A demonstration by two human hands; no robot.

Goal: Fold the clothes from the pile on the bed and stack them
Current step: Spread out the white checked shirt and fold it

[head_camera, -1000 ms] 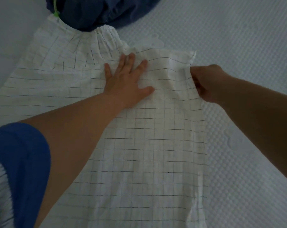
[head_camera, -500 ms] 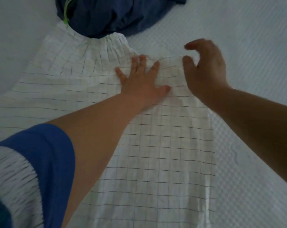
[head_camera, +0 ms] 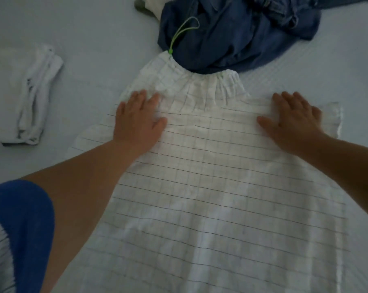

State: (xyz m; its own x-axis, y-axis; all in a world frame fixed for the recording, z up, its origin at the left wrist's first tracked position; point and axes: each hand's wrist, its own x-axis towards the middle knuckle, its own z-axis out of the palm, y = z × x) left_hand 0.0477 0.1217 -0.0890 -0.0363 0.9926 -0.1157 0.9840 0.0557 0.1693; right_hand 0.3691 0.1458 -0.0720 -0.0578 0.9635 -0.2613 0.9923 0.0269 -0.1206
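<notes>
The white checked garment (head_camera: 210,176) is spread across the frame's centre, pressed flat by the left hand (head_camera: 138,121) and right hand (head_camera: 295,121), fingers extended. Its top edge is overlapped by blue clothes (head_camera: 231,34); folded whites (head_camera: 24,98) are seen at left.

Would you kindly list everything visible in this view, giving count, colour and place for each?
checked garment: one, white with thin dark grid lines, spread flat in the middle of the bed, gathered waistband at its far end.
denim clothes pile: one heap, blue, at the far end, overlapping the waistband.
drawstring cord: one, bright green, looped on the pile's left side.
folded clothes: one stack, white, far left on the bed.
pale item: one, cream and grey, top edge, too cropped to identify.
bed: one, pale textured cover, under everything.
sleeve: one, blue, lower left.
left hand: flat, pressing the garment near the waistband.
right hand: flat, pressing the garment's right side.
</notes>
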